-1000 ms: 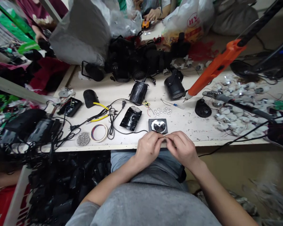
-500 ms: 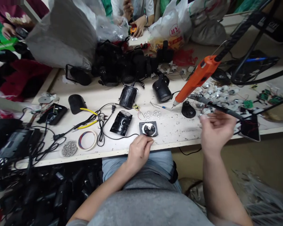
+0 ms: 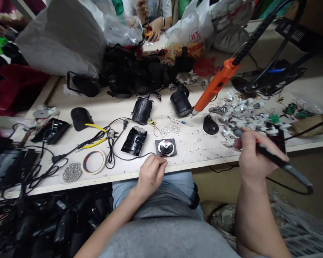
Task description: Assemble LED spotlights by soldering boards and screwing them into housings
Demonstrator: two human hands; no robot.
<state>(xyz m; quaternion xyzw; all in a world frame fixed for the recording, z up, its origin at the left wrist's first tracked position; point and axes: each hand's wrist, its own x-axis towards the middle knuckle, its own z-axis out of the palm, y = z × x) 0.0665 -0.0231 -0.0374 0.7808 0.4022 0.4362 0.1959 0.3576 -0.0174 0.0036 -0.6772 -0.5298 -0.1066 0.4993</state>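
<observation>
My right hand [image 3: 258, 154] grips a soldering iron [image 3: 271, 156] by its black and red handle, to the right of the scattered small white parts. Its cord loops down off the handle's back end; the tip end is blurred. At the table's front edge, my left hand [image 3: 152, 172] is closed in a pinch around the end of a black cable [image 3: 136, 158], partly hidden by the fingers. Just beyond those fingers lies a dark square plate [image 3: 173, 142] bearing a shiny round disc [image 3: 166, 147]. An open black housing [image 3: 134, 141] rests to its left.
An orange electric screwdriver [image 3: 216, 86] hangs over the table near the coiled iron holder [image 3: 218, 110]. Yellow-handled pliers [image 3: 94, 145], a tape roll [image 3: 93, 161] and a dish of screws [image 3: 71, 172] lie left. Small clear lenses [image 3: 170, 130] sit behind the plate. A co-worker's hands are opposite.
My right hand has taken the soldering iron out of its coiled holder and drawn it to the right and nearer. My left hand stays by the plate. The view has shifted slightly.
</observation>
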